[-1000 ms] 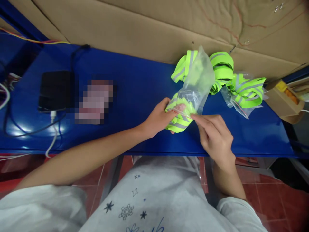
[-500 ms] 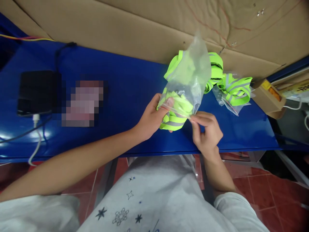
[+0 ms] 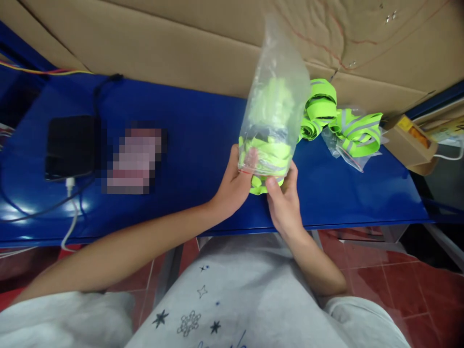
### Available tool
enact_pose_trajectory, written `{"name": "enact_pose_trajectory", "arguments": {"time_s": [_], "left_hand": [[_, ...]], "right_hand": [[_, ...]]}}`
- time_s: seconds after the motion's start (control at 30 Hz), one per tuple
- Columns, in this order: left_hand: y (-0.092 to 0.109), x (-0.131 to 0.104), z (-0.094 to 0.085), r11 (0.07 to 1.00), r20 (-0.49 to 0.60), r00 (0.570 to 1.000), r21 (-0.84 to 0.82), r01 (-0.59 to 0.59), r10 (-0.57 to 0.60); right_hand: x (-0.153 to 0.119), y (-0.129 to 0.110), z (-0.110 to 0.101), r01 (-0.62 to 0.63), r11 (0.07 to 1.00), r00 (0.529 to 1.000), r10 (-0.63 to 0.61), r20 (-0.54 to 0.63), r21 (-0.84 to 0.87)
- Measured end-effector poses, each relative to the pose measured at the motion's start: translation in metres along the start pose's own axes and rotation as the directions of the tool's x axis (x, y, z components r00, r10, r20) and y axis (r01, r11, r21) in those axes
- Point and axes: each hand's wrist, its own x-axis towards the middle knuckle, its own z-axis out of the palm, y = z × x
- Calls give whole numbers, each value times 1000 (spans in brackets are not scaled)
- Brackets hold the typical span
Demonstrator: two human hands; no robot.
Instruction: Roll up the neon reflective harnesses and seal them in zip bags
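Note:
A clear plastic bag point(image 3: 277, 104) stands upright over a neon yellow-green bundle of reflective strap point(image 3: 268, 152) with grey stripes. My left hand point(image 3: 234, 188) grips the bundle and the bag's mouth from the left, its thumb inside the plastic. From the right, my right hand point(image 3: 286, 200) holds the lower end, thumb in front near the bag's edge and fingers behind. Part of the strap sticks out below the mouth. Behind the bag lie rolled neon straps point(image 3: 321, 104), and to their right is another neon bundle point(image 3: 358, 133) on a clear bag.
On the blue table point(image 3: 195, 125) are a black device point(image 3: 70, 147) with a white cable and a blurred, pinkish rectangular object point(image 3: 136, 162). A small cardboard box point(image 3: 413, 142) sits at the right. Brown cardboard point(image 3: 174, 46) stands along the back.
My right hand has moved from pinching the bag's right corner to holding the bundle's lower right side. The bag now stands straighter and covers more of the bundle.

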Motion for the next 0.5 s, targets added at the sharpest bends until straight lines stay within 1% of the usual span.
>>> {"name": "enact_pose_trajectory", "arguments": {"time_s": [0.03, 0.1, 0.17, 0.2, 0.23, 0.33, 0.37, 0.4, 0.43, 0.5], "left_hand": [[0, -2, 0, 997, -24, 999, 67, -31, 33], [3, -5, -2, 984, -44, 997, 169, -59, 67], [5, -6, -2, 973, -22, 996, 217, -78, 84], [7, -7, -2, 971, -3, 996, 223, -86, 89], [9, -7, -2, 972, 10, 996, 218, -89, 89], [14, -8, -1, 985, 31, 998, 163, -54, 50], [16, -8, 0, 989, 32, 999, 142, -38, 34], [16, -8, 0, 992, 31, 999, 126, -27, 24], [15, -8, 1, 993, 34, 999, 116, -14, 10], [11, -8, 1, 995, 73, 997, 96, 32, -39]], "right_hand": [[-2, 1, 7, -21, 1000, 1000, 21, -15, 20], [-6, 0, 16, -33, 999, 996, 35, -77, 28], [-7, -2, 19, -15, 1000, 987, 14, -158, -5], [-7, -4, 19, -4, 1000, 984, -2, -180, -28], [-7, -6, 18, 11, 999, 985, -20, -169, -50], [-4, -13, 16, 77, 994, 996, -80, -41, -75], [-2, -14, 15, 94, 993, 995, -96, -23, -71], [-1, -15, 15, 100, 993, 994, -103, -32, -62], [1, -15, 14, 95, 994, 993, -98, -65, -50], [6, -12, 10, 63, 998, 987, -66, -146, -25]]}}
